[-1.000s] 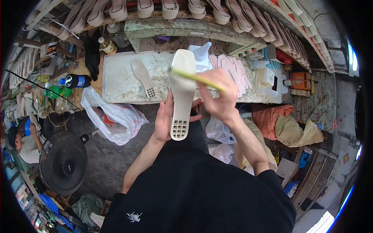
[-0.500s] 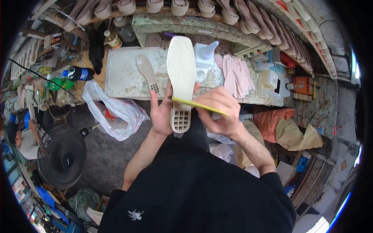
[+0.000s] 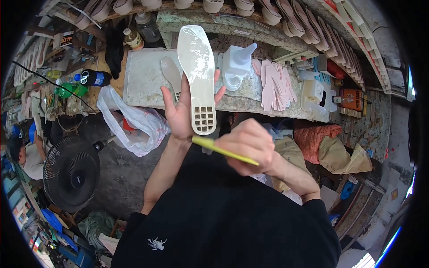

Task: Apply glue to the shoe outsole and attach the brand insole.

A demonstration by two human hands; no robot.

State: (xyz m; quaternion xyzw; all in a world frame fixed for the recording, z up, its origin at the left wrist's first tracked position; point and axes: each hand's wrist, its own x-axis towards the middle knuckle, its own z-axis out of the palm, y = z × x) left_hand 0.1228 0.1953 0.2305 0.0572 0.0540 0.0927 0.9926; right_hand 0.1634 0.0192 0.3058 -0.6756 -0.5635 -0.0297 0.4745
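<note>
A cream shoe sole (image 3: 199, 67) with a wet, glossy upper face lies toe-away on my left hand (image 3: 181, 114). My left palm supports it from beneath, thumb and fingers spread at both sides. The sole's heel (image 3: 203, 119) has an open square grid. In my closed right hand (image 3: 248, 147) is a slim, flat yellow stick (image 3: 206, 143), its tip just below the heel and apart from it; whether it carries bristles I cannot tell. Behind my left fingers, another sole (image 3: 170, 71) rests on the whitish board (image 3: 140, 80), its grid partly hidden.
Right of the held sole stand a white spouted plastic container (image 3: 237, 64) and a pile of pink insole pieces (image 3: 275, 85). Rows of soles (image 3: 290, 20) line the back rack. A black fan (image 3: 71, 174) and white plastic bag (image 3: 134, 120) are left; another person (image 3: 31, 163) sits beyond.
The sole in my left hand has moved away from me and tilted, its face now shining. My right hand and the yellow stick have come off the sole, down toward me.
</note>
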